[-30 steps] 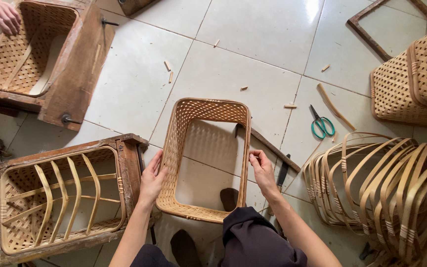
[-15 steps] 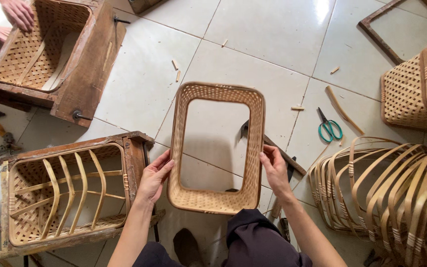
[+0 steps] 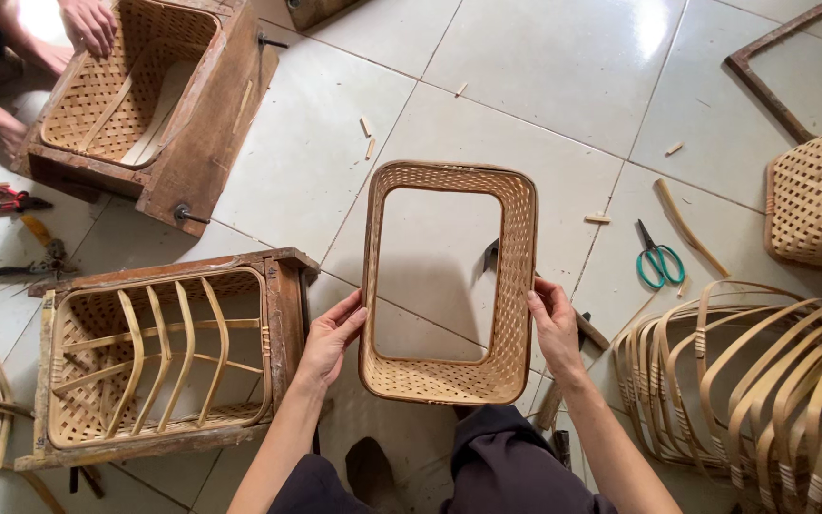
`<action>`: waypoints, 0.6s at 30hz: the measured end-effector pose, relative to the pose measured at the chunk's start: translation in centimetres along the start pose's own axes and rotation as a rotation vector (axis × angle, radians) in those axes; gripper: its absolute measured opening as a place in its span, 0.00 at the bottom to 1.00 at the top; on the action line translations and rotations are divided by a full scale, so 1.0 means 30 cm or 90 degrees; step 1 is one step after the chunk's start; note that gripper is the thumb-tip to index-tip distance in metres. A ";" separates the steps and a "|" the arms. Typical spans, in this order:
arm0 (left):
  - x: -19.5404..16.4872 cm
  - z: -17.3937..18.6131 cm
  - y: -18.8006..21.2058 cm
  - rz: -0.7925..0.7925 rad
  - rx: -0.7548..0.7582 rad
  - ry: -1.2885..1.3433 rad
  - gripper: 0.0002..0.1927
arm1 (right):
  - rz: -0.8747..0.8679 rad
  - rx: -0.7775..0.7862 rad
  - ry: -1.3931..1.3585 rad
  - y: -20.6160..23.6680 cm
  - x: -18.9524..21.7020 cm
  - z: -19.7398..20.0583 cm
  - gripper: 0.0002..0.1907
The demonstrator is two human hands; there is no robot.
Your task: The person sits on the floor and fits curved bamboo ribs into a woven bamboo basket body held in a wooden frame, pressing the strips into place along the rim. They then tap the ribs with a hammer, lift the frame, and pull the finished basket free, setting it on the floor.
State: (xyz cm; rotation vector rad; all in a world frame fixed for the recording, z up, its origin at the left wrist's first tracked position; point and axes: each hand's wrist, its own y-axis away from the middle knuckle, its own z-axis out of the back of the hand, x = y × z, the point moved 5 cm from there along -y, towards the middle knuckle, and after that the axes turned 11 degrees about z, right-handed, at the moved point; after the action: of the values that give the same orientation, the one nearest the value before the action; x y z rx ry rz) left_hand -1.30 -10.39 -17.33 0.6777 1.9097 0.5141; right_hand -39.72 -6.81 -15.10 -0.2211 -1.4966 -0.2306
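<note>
Both hands hold a bottomless rectangular woven bamboo basket frame [image 3: 449, 281] above the pale tiled floor [image 3: 563, 86], at the centre of the view. The left hand [image 3: 330, 333] grips its long side at 9 o'clock, fingers curled over the rim; the right hand [image 3: 554, 324] grasps the opposite side at 3 o'clock. At 8 o'clock stands a wooden mould box with bent bamboo ribs [image 3: 159, 362]. Green-handled scissors [image 3: 658, 257] lie on the tiles at 2 o'clock. At 11 o'clock another person's hand [image 3: 88, 24] rests in a second woven basket set in a wooden box [image 3: 130, 81].
</note>
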 end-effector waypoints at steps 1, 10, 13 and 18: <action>0.013 0.003 -0.010 0.000 0.000 0.003 0.25 | -0.004 0.001 -0.006 0.003 0.006 -0.003 0.20; -0.047 0.074 -0.007 -0.312 -0.325 -0.583 0.32 | 0.014 0.015 0.093 0.002 0.022 -0.063 0.31; -0.111 0.140 0.081 -0.336 -0.587 -0.897 0.45 | 0.043 0.000 0.079 -0.014 -0.011 -0.069 0.31; -0.177 0.294 0.159 -0.218 -0.673 -0.926 0.55 | 0.049 0.003 0.064 -0.019 -0.065 -0.050 0.33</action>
State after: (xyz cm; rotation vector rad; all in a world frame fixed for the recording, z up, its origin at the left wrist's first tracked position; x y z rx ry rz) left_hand 9.65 -9.80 -14.41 -0.0847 0.2220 0.4869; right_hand -38.56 -7.77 -17.14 -0.2585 -1.3864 -0.1741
